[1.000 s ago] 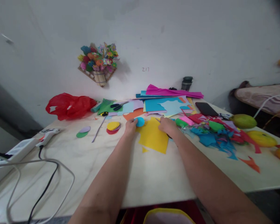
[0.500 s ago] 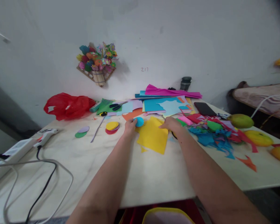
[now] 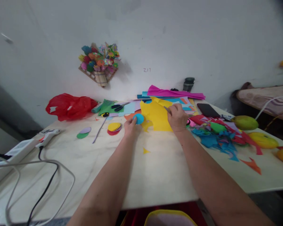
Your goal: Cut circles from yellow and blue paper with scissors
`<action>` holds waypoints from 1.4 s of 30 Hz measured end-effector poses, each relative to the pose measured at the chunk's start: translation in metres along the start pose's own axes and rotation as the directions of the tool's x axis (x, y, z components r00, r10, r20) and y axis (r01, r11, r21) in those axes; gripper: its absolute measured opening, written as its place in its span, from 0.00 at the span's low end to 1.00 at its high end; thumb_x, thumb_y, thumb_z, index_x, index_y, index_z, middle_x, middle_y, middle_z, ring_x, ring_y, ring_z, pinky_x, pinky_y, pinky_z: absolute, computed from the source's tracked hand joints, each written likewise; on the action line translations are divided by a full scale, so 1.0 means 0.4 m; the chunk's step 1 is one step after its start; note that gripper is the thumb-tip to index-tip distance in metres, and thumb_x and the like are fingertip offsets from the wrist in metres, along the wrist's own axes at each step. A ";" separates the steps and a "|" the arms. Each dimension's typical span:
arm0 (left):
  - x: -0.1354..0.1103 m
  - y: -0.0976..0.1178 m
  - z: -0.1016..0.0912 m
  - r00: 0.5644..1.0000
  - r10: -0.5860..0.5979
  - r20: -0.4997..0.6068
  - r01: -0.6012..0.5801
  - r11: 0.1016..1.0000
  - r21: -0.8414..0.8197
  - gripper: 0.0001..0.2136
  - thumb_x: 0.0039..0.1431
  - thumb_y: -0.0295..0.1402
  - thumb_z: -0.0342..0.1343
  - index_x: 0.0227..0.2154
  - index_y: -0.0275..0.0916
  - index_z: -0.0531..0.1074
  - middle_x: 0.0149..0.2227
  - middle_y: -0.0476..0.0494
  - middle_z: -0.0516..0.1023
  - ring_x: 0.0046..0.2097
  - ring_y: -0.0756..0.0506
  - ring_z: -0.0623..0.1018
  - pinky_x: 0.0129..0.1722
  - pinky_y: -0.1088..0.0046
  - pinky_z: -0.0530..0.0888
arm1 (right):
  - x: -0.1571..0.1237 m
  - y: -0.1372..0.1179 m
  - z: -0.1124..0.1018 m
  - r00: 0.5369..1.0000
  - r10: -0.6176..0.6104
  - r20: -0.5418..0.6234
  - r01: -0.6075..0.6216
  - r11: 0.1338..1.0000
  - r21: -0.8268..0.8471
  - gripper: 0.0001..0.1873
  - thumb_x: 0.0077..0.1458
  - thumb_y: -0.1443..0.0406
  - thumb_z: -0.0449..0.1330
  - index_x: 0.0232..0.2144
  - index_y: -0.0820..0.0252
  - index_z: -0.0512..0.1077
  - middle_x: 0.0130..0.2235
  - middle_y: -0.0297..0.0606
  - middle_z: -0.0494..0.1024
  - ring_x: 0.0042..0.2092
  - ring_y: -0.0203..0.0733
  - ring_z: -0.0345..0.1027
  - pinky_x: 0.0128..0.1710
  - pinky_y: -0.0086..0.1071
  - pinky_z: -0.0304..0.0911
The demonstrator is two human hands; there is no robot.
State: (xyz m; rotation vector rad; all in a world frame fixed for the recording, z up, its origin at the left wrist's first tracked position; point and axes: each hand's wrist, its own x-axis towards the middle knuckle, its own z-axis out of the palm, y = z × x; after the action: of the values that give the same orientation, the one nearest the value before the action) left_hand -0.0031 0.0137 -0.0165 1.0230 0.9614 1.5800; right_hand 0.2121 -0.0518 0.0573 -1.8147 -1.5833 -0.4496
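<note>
My left hand (image 3: 130,125) is closed on a round blue paper disc (image 3: 138,119), pinched by its left edge. The yellow paper sheet (image 3: 156,114), with ragged cut edges, is held up on its right side by my right hand (image 3: 178,117). A pair of scissors (image 3: 167,110) is in that same hand; the blade tips poke out to the left and part of a black handle loop shows behind the wrist. Below the sheet lies a small yellow scrap (image 3: 146,151). Left of my left hand is a stack of yellow and red paper discs (image 3: 114,126).
Purple and green discs (image 3: 84,131) lie farther left, near a power strip (image 3: 16,150) with cables. Another pair of scissors (image 3: 119,107) rests on papers by a red plastic bag (image 3: 70,106). Colored scraps (image 3: 216,138), a phone (image 3: 207,110) and mangoes (image 3: 244,122) are at right.
The yellow sheet has moved up and away from the small scrap, lifted by my right hand, which has turned so the scissor tips show. My left hand, with the blue disc, shifted slightly.
</note>
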 end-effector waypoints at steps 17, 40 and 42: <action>-0.040 0.058 0.016 0.962 -0.173 0.210 0.224 0.941 -0.252 0.13 0.43 0.38 0.72 0.26 0.38 0.75 0.32 0.44 0.79 0.38 0.45 0.79 0.42 0.67 0.76 | 0.059 0.042 0.040 0.778 0.547 0.310 -0.535 0.316 0.784 0.09 0.51 0.67 0.61 0.26 0.56 0.63 0.25 0.31 0.69 0.23 0.34 0.64 0.21 0.28 0.65; -0.034 0.081 -0.020 0.930 -0.224 0.290 0.324 0.872 -0.366 0.10 0.52 0.36 0.66 0.35 0.37 0.76 0.40 0.40 0.83 0.46 0.40 0.81 0.48 0.62 0.76 | 0.033 0.068 0.012 0.803 0.251 0.540 -0.578 0.544 0.608 0.11 0.44 0.73 0.69 0.20 0.61 0.70 0.20 0.30 0.70 0.21 0.31 0.61 0.22 0.26 0.60; -0.040 0.074 -0.016 0.903 -0.251 0.348 0.353 0.895 -0.272 0.11 0.49 0.34 0.68 0.35 0.35 0.77 0.37 0.40 0.83 0.42 0.40 0.82 0.47 0.63 0.77 | 0.029 0.067 0.016 0.809 0.235 0.539 -0.567 0.555 0.609 0.10 0.45 0.73 0.68 0.19 0.61 0.71 0.21 0.31 0.72 0.22 0.32 0.63 0.23 0.27 0.60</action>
State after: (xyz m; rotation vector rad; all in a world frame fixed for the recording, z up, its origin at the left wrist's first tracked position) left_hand -0.0156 -0.0087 0.0065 0.8027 0.5844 1.2216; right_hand 0.2394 -0.0397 0.0534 -1.5425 -1.2088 0.7786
